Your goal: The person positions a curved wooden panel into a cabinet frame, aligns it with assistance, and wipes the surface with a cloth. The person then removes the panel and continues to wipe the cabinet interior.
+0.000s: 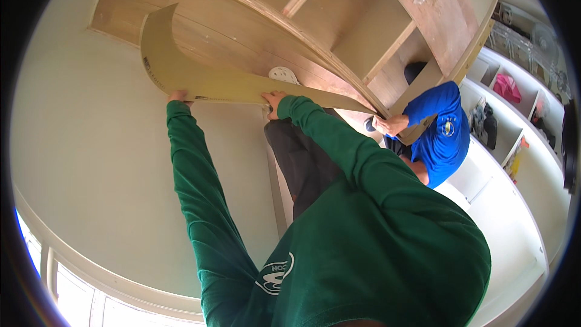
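Where the bent olive-tan sheet (227,86) is held: along its near edge, between the left hand (178,96) and the right hand (276,103), which stand well apart.
Left hand: fingers narrow, closed on that edge, with the tips over the face; the rest of the grip is hidden.
Right hand: fingers bent over the sheet's face at the same edge, gripping it; the thumb cannot be made out clearly.
Sheet's broad end: left of the left fingers, curling away from them to a pointed corner.
Sheet's tapering end: right of the right fingers, reaching a co-worker's hand (390,125) at a blue sleeve (431,104); whether those fingers grip it, I cannot tell.
White round object: a pale disc-like piece (283,75), just beyond the right fingers, partly behind the sheet.
Dark trousers (302,151): just below the right fingers.
Pale flat panel (115,163): below and left of the left fingers.
Wooden framework (387,54): beyond and right of the right fingers, divided into bays.
White shelving (514,206): well right of both hands, with a pink cloth (507,88) in one compartment.
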The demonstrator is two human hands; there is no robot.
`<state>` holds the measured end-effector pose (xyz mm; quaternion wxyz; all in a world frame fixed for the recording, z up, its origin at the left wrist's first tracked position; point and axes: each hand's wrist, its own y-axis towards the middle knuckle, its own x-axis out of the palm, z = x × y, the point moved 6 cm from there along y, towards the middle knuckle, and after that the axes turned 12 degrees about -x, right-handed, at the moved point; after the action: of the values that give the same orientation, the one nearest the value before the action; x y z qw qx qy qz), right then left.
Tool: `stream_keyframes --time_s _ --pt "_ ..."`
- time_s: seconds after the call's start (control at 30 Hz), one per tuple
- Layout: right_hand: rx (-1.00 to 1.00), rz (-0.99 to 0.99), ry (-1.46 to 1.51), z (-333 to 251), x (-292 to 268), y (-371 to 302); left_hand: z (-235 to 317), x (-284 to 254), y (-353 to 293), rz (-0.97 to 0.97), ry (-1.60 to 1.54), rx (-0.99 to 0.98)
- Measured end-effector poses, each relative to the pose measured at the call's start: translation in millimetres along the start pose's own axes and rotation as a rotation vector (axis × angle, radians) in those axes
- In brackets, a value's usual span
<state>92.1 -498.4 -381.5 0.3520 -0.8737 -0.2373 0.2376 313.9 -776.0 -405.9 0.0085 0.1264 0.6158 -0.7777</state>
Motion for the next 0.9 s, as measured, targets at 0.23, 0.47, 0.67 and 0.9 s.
stream_keyframes --time_s 0.23,0.47,0.67,0.9 --pt "-0.201 0.082 0.228 -52 -56 45 -10 10 16 0.027 0.057 0.046" --pt "-0.143 0.436 0.436 -143 -139 145 -17 37 25 0.072 -0.164 0.015" --pt "-0.124 0.375 0.141 -240 -202 211 -14 52 39 0.079 -0.11 0.215" --pt "-0.039 0.225 -0.137 -275 -216 266 -13 111 53 -0.396 -0.564 -0.222"
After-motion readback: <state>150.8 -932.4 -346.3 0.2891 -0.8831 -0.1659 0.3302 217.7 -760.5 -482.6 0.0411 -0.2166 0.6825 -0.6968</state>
